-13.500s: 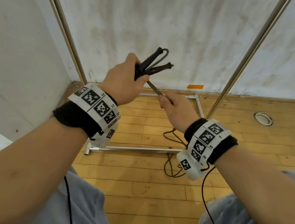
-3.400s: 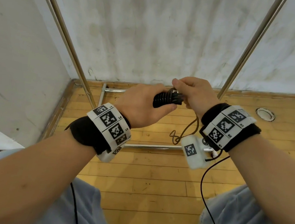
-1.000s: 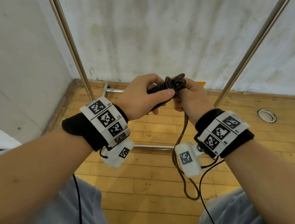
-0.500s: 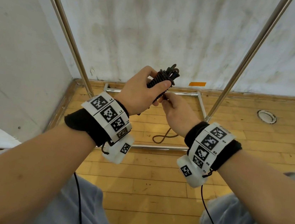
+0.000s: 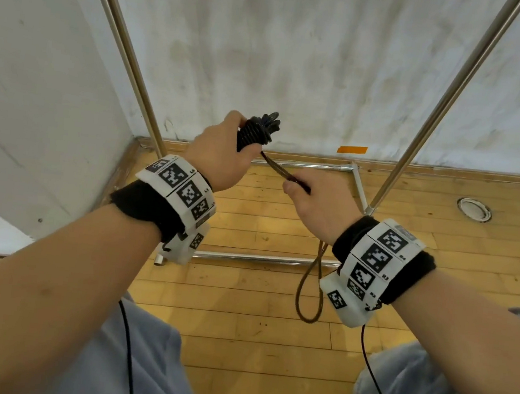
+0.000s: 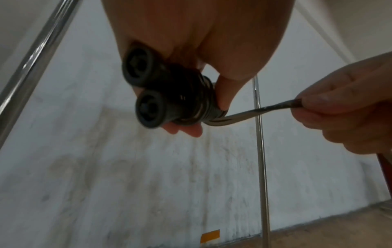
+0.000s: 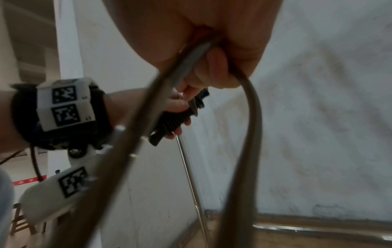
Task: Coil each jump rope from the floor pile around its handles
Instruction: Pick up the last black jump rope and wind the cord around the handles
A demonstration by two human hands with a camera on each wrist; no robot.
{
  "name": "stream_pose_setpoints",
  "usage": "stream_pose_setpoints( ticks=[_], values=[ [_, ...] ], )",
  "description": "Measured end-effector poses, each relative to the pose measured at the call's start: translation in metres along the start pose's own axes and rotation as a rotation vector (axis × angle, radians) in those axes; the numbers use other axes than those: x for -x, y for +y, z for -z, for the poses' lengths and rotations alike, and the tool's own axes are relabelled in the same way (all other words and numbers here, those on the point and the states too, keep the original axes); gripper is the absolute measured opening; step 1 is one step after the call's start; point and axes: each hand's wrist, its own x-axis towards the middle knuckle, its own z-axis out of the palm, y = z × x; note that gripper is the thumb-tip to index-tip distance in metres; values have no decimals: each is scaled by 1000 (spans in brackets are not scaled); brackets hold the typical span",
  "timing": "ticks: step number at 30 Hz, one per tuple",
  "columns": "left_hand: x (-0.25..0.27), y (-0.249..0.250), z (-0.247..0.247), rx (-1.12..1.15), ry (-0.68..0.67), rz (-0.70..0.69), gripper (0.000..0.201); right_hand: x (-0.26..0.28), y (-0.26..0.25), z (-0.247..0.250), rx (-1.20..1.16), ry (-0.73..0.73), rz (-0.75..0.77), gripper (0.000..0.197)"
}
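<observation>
My left hand (image 5: 221,156) grips two black jump rope handles (image 5: 257,131) held side by side, with dark rope wound tightly round them. Their round end caps (image 6: 148,94) face the left wrist camera. A taut stretch of rope (image 5: 275,167) runs from the coil (image 6: 195,104) down to my right hand (image 5: 320,201), which pinches it between thumb and fingers. Below the right hand the remaining rope hangs as a short loop (image 5: 311,288) above the floor; that loop (image 7: 244,134) fills the right wrist view.
A metal rack stands ahead: two slanted poles (image 5: 123,46) (image 5: 440,101) and low floor bars (image 5: 261,257). White sheeting hangs behind it. The floor is wooden, with a round metal fitting (image 5: 475,208) at the right and orange tape (image 5: 353,150) on the wall base.
The right hand has drawn away from the handles to the lower right, pulling the rope taut. The hanging loop is much shorter than before; more turns lie on the handles.
</observation>
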Motion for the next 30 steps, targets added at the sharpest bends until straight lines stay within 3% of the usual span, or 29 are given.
stream_pose_setpoints(
  ticks=[4, 8, 12, 19, 26, 30],
  values=[
    [1, -2, -10, -177, -43, -11, 39, 1, -7, 8, 131, 2, 56, 25],
    [0, 4, -17, -200, -113, -51, 38, 0, -6, 19, 233, 21, 95, 27],
    [5, 15, -23, -274, -268, -97, 32, 1, -2, 23, 299, 18, 141, 24],
    [15, 34, -11, -185, -447, -293, 31, -2, 4, 28, 51, 157, 60, 19],
    [25, 46, -11, -200, -354, -390, 30, -11, 12, 44, -215, 204, -41, 29],
    [23, 44, -10, -219, -387, -371, 40, -13, 13, 40, -205, 184, -32, 28]
  ],
)
